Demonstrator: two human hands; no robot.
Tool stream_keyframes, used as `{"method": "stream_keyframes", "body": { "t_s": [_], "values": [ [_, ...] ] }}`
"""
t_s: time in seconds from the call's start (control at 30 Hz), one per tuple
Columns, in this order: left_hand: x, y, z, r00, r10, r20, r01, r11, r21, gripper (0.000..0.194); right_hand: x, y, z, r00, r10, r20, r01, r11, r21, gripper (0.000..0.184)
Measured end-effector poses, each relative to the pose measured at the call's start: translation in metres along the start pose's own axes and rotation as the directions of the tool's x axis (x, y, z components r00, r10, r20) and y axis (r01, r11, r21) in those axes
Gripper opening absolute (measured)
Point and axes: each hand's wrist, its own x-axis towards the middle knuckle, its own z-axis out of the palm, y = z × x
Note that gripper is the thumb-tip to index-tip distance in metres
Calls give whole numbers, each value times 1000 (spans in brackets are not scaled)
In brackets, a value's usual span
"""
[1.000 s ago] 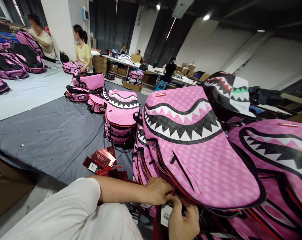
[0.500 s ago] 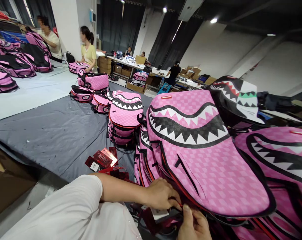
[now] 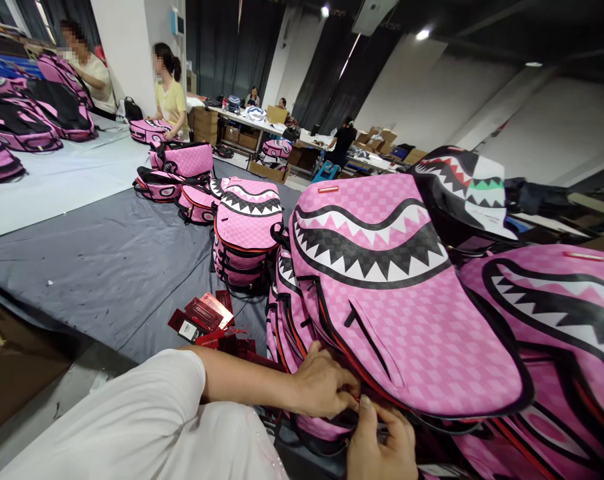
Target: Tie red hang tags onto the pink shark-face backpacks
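A pink checkered backpack (image 3: 367, 293) with a shark-mouth print leans in front of me, on top of other pink bags. Under its lower left edge my left hand (image 3: 325, 383) is closed, thumb and fingers pinching a thin red cord (image 3: 355, 398). My right hand (image 3: 382, 440) meets it from below with its thumb and forefinger pinched on the same cord. Where the cord runs beyond the fingers is hidden. Left of my forearm lies a pile of red hang tags (image 3: 205, 317), one with a white label.
More pink backpacks stand along the grey-covered table (image 3: 82, 273), and another backpack (image 3: 562, 313) is at my right. A black-and-white shark-print bag (image 3: 462, 190) sits behind. Co-workers, one in a yellow top (image 3: 171, 100), sit farther off. A cardboard box (image 3: 17, 360) is at lower left.
The red tag with a barcode label, hanging by my hands earlier, has dropped out of view. My hands came together on the red cord, the right one moving slightly rightward.
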Motion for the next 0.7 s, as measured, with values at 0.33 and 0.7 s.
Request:
{"method": "stream_keyframes", "body": {
  "t_s": [0.33, 0.7],
  "values": [
    [2, -9, 6, 999, -47, 16, 47, 999, -24, 21, 1, 10, 8, 1000, 17, 5, -17, 999, -43, 36],
    [2, -2, 2, 982, -185, 25, 187, 973, -134, 16, 1, 12, 15, 999, -37, 4, 38, 997, -67, 33]
  ]
}}
